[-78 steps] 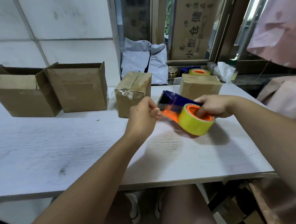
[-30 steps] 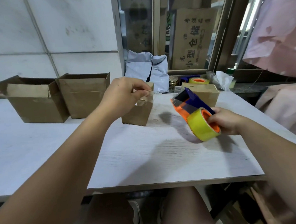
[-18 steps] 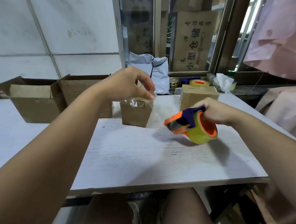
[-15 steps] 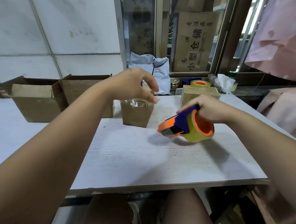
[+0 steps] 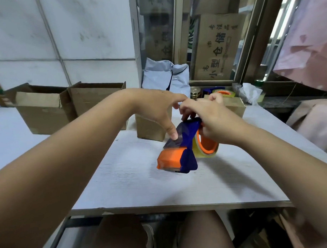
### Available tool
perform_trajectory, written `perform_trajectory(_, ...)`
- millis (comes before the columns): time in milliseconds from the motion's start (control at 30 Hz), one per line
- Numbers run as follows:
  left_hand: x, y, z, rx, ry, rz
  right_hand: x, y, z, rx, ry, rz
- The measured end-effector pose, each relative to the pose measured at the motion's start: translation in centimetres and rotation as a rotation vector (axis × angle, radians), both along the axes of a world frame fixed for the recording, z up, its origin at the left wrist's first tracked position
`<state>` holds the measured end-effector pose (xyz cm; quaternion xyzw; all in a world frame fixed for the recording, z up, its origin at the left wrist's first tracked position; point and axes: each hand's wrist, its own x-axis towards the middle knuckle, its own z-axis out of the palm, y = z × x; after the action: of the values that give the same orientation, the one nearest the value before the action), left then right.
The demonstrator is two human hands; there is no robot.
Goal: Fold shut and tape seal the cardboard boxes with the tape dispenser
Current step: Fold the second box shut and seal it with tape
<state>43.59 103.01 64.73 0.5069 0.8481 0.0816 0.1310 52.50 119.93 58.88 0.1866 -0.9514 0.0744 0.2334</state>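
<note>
Head view: a person seated at a white table point(image 5: 124, 184) readies a dispenser point(image 5: 178, 156) for sealing cardboard boxes. The right hand point(image 5: 214, 118) is wrapped around the dispenser's handle and holds it just above the tabletop, orange mouth toward the camera. The yellow roll point(image 5: 206, 152) sits behind the blue frame. The left hand point(image 5: 153, 113) is spread wide and grasps nothing, its thumb point(image 5: 171, 131) pressed onto the clear strip of tape point(image 5: 173, 144) near the mouth.

Judging by the pose, the step in hand is freeing the tape's loose end. To do it well, the thumb should lift the end cleanly and draw it straight out past the cutter. The strip should stay flat so it does not fold on itself, while the right hand steadies the frame and lets the roll turn. Fingers are best kept off the blade, which cannot be made out here.

A small box point(image 5: 150, 130) stands just behind the left hand, its top hidden. A far box point(image 5: 234, 106) with flaps down sits behind the right hand. Two open boxes point(image 5: 41, 111) wait side by side at the table's rear left, against a white tiled wall point(image 5: 63, 34). Beyond, grey bags point(image 5: 163, 77) lean by a window point(image 5: 155, 31), near a cardboard sign point(image 5: 217, 47) and a spare roll point(image 5: 222, 92). Pink cloth point(image 5: 308, 44) hangs at right.
</note>
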Motion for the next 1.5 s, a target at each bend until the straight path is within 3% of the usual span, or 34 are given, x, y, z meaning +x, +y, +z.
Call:
perform_trajectory(267, 0.2, 0.7, -0.4, -0.505, -0.112, -0.073, 1.0, -2.5, -1.0, 0.35, 0.319, 0.26)
perform_trajectory(467, -0.3, 0.1, -0.7, -0.549, -0.31, -0.178, 1.4, -3.6, -2.1, 0.335, 0.252, 0.327)
perform_trajectory(667, -1.2, -0.6, -2.0, -0.481, -0.505, -0.333, 1.4, -3.6, -3.4, 0.306, 0.395, 0.431)
perform_trajectory(733, -1.7, -0.7, -2.7, -0.392, -0.561, -0.309, 1.3, -3.3, -3.6, 0.265, 0.394, 0.432)
perform_trajectory(900, -2.8, -1.4, -3.4, 0.053, -0.86, -0.13, 0.9, -2.0, -3.3, 0.082, 0.419, 0.315)
perform_trajectory(967, -2.5, -1.4, -2.8, 0.291, -0.747, -0.032, 0.9, -1.3, -2.8, -0.026, 0.376, 0.199)
perform_trajectory(1100, -1.9, -0.5, -2.3, 0.744, -0.215, 0.274, 0.4, 0.7, -2.4, -0.177, 0.282, -0.105)
perform_trajectory(1200, -3.4, -0.8, -3.5, 1.029, -0.135, 0.475, 0.0, 1.9, -2.5, -0.192, 0.113, -0.372)
perform_trajectory(1367, -5.0, -1.9, -6.5, 1.062, 0.087, 0.686, -1.5, 4.8, -2.9, -0.029, -0.307, -0.602)
perform_trajectory(1500, -5.6, -2.4, -9.5, 1.063, 0.064, 0.751, -3.2, 5.7, -4.0, 0.117, -0.547, -0.678)
